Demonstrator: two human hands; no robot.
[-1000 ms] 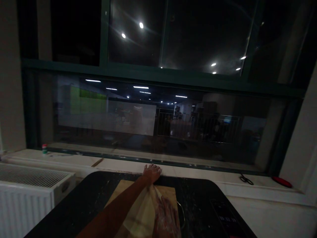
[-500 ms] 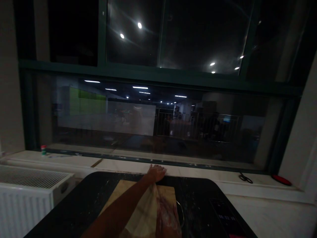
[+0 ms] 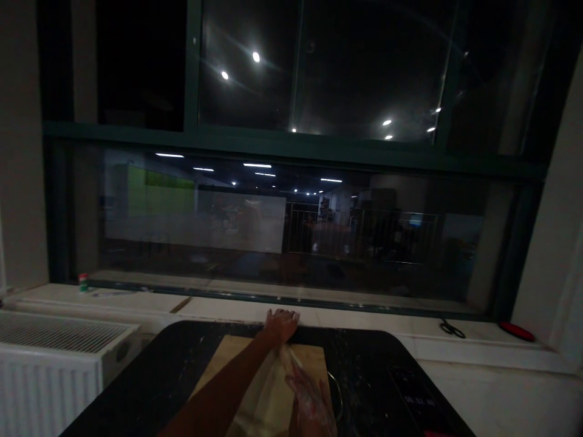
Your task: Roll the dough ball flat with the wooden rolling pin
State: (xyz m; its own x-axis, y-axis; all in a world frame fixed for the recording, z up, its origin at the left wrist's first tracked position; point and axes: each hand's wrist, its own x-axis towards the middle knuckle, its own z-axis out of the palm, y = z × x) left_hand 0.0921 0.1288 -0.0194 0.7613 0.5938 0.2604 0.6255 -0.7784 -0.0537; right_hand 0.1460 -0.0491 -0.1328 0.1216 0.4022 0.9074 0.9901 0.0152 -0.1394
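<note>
A pale, rod-shaped thing (image 3: 287, 360) lies at a slant over a light wooden board (image 3: 314, 354); dimness hides whether it is wood or dough. My left hand (image 3: 281, 326) reaches across to the board's far edge, its fingers bent over the rod's far end. Nearer to me, my right hand (image 3: 310, 402), smeared with white, closes around the near end. My left forearm covers much of the board. Beside the board's right edge curves a thin metal ring or handle (image 3: 336, 394).
The black table (image 3: 168, 370) has white specks. A phone (image 3: 416, 397) showing a timer lies on its right. Along the white windowsill (image 3: 218, 308) are a small red-green tube (image 3: 82, 282), black scissors (image 3: 452, 328) and a red-black disc (image 3: 517, 331). A radiator (image 3: 54, 364) stands left.
My left hand has shifted slightly left and closer to me. My right hand's fingers have swung left, and the rod between the hands slants more. The camera view has moved slightly.
</note>
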